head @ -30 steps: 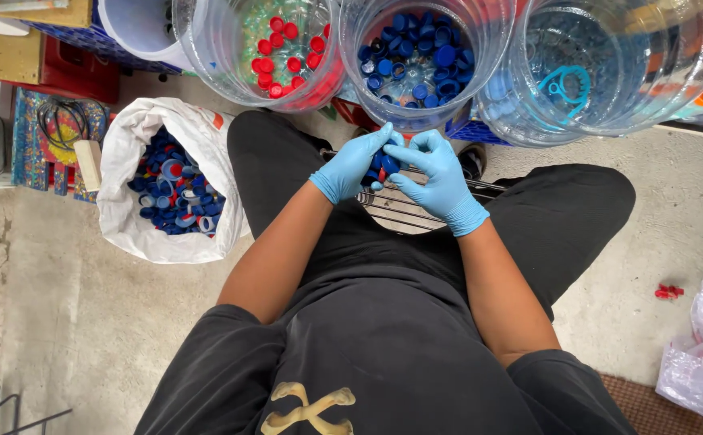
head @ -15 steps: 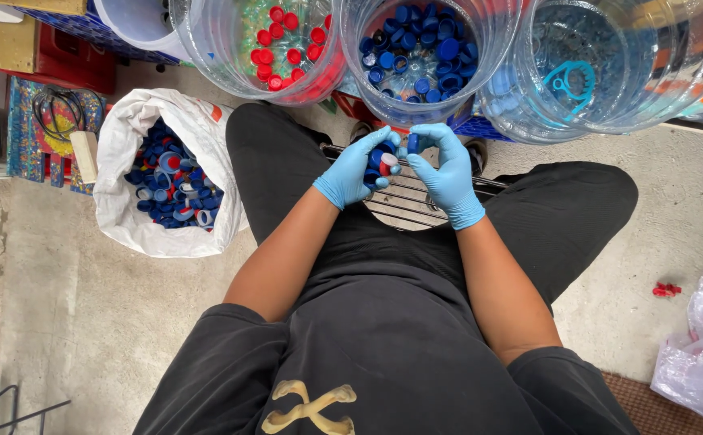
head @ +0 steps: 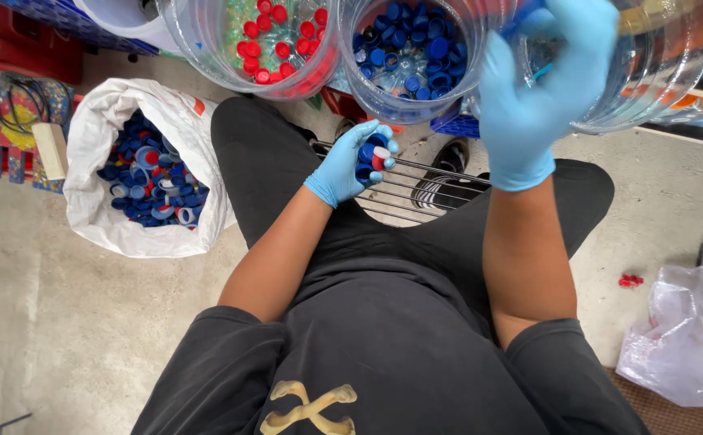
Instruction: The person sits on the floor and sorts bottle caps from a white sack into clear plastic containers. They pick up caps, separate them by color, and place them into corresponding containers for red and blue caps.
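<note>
Right hand (head: 541, 97) lifted away from left hand (head: 350, 165), now raised over rightmost clear container (head: 649, 80).

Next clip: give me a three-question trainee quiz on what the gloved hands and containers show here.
1. True or false: the left hand holds blue and red plastic bottle caps.
2. Which clear plastic jar does the raised right hand hover over: A, the jar of red caps; B, the jar of blue caps; C, the rightmost clear jar?
3. Fill in: the white plastic sack holds mostly ____ caps.

Key: 1 true; 2 C; 3 blue.
</note>
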